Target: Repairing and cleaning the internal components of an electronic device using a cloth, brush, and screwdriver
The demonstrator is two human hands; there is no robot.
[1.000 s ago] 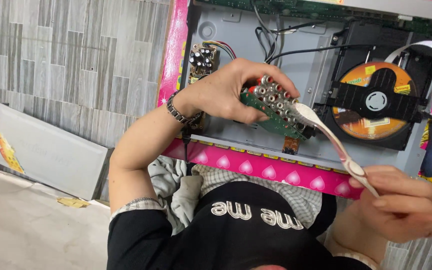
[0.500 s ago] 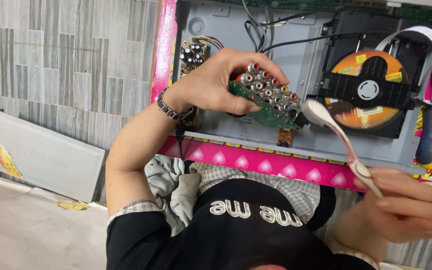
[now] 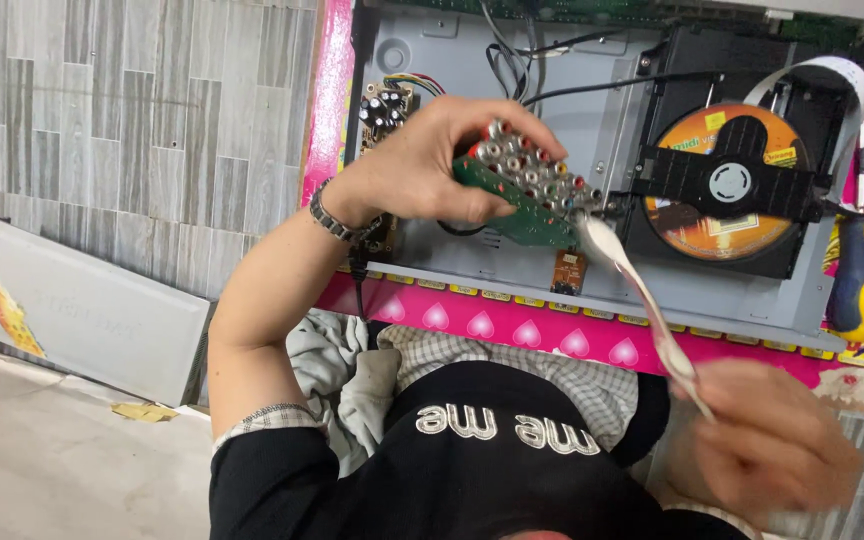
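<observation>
The left hand is closed around a green circuit board studded with round metal sockets, some ringed red and yellow; thumb below, fingers over the top edge, it holds the board tilted above the opened grey metal chassis; a metal bracelet sits at that wrist. The right hand, blurred, lies nearer the camera than the chassis, below its pink heart-patterned front edge; its fingers are pinched on the near end of a pale flat ribbon cable, which runs up to the right corner of the circuit board and meets it there; how firmly the fingers close I cannot tell through the blur.

Inside the chassis, right of the board, a black disc drive holds an orange disc under a black clamp bar; a white ribbon cable arches over its far right corner; black wires cross the chassis floor beyond the board; a small board with dark capacitors sits at the chassis's left end, just beyond the left hand. A screwdriver with a blue and yellow handle lies right of the chassis. Left of the chassis, a grey metal cover panel leans against the grey tiled wall.
</observation>
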